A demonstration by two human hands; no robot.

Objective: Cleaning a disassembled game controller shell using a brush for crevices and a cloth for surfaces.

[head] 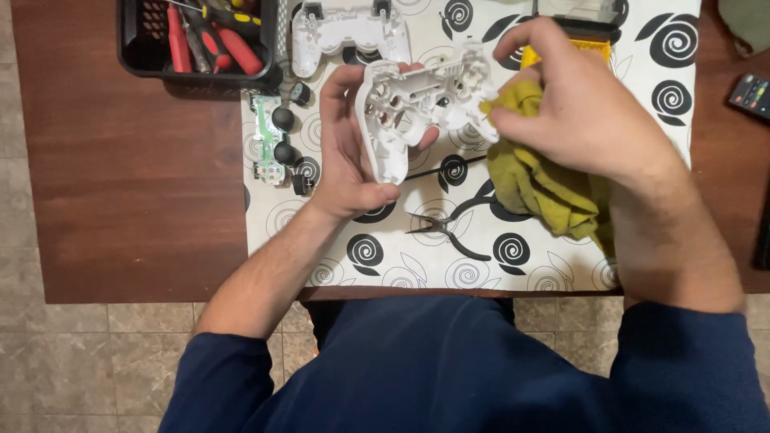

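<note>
My left hand (346,152) grips a white game-controller shell half (411,108), inner side up, above the patterned mat. My right hand (577,108) holds a yellow-green cloth (539,180) and presses a corner of it against the shell's right grip. The cloth hangs down under my right wrist. The other white shell half (346,30) lies at the far edge of the mat. A green circuit board with two black thumbsticks (273,138) lies left of my left hand.
A black basket (132,48) with red-handled screwdrivers stands at the top left on the brown wooden table (136,184). Black pliers (449,228) lie on the white mat with black swirls (401,265). A remote control (752,95) lies at the right edge. A yellow object (589,46) sits behind my right hand.
</note>
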